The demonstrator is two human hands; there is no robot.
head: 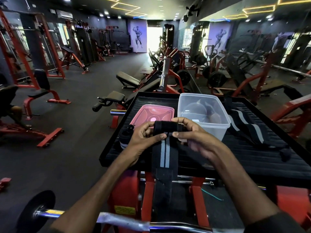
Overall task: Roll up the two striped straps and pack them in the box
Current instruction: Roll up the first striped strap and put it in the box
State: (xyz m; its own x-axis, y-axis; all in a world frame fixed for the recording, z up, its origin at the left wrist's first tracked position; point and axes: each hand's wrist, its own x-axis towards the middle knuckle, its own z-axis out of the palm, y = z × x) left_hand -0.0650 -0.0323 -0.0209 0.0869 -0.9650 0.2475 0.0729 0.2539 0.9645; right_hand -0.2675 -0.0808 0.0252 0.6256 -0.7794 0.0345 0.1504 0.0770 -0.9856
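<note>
— Two hands on one strap: our left hand (143,140) and right hand (195,137) both pinch the rolled part of the striped strap (165,127), thumbs on the near side, fingers (183,121) curled over the top.
— Which way does the roll lie?
— Crosswise, left to right between our hands. The unrolled tail runs straight toward us, off the near edge of the tabletop (252,158) and down. We judge the next turns must travel toward us along that tail.
— And the box?
— The clear box (204,118) stands open just beyond our right hand, the nearer one. Its pink lid (152,115) lies beside it, beyond our left. The second strap (247,130) lies unrolled to the right of the box.
— Anything we can't make out?
— A dark bundle (123,140) by our left wrist may be another rolled strap; we cannot tell. The tail's lower end is lost in shadow, and whatever is inside the box blurs through its wall.
</note>
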